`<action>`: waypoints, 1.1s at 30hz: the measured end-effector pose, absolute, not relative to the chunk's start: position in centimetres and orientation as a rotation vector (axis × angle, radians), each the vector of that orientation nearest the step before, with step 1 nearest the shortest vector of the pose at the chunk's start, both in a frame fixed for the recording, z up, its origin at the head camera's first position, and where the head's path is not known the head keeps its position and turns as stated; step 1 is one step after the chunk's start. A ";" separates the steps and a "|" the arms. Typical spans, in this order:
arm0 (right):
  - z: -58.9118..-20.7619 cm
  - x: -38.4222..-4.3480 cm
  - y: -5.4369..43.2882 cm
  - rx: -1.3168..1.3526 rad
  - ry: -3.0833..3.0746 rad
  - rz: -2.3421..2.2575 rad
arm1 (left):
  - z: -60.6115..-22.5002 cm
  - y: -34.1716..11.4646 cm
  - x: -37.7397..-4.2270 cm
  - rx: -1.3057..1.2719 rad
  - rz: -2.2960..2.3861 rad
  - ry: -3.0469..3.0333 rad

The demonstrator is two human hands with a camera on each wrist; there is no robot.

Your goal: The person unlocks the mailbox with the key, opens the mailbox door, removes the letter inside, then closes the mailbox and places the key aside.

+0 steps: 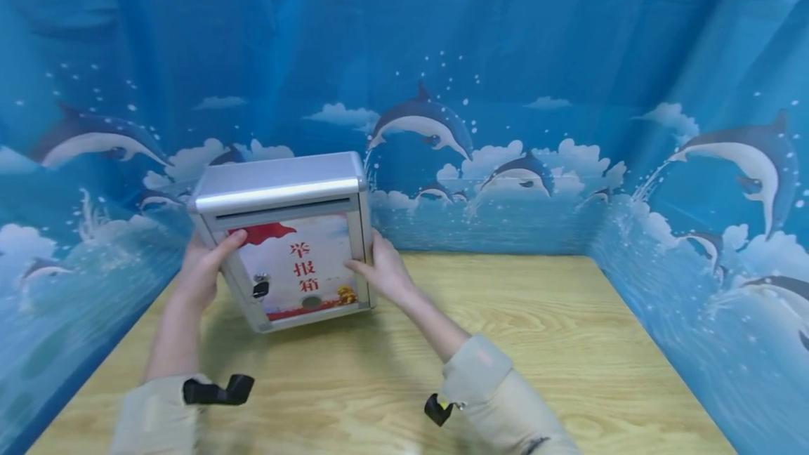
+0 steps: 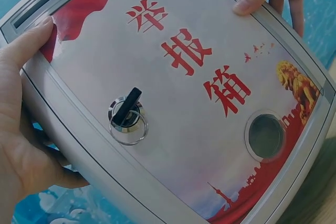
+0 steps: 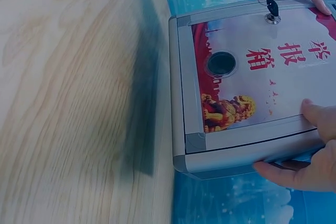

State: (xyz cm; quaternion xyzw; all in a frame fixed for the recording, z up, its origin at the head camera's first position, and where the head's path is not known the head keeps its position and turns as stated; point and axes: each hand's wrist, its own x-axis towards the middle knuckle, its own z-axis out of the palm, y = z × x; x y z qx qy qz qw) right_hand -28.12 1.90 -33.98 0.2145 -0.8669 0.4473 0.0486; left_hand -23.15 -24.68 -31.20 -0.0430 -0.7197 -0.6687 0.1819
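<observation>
A silver metal report box (image 1: 281, 185) with a slot near its top and red lettering on its front panel is held tilted over the table. My left hand (image 1: 204, 269) grips its left side, thumb on the front panel and fingers behind the edge, as the left wrist view also shows. On the opposite side my right hand (image 1: 387, 269) grips the box, its thumb on the front frame. A key with a ring (image 2: 126, 114) sits in the lock on the left of the panel. Low on the front is a round window (image 3: 221, 64).
The wood-grain table (image 1: 537, 328) extends below and to the right of the box, with the box's shadow on it. A blue curtain (image 1: 505, 55) printed with dolphins hangs behind and along both sides. Black devices (image 1: 218, 390) are strapped to both sleeves.
</observation>
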 end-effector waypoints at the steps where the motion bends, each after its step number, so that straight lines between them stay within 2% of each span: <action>1: -34.0 -28.2 2.2 0.645 -2.644 1.369 | -31.2 -24.5 -23.3 -0.115 -1.889 -2.033; 33: -35.4 -28.4 9.1 0.498 -2.620 1.392 | -32.0 -18.2 -26.5 -0.144 -1.960 -2.214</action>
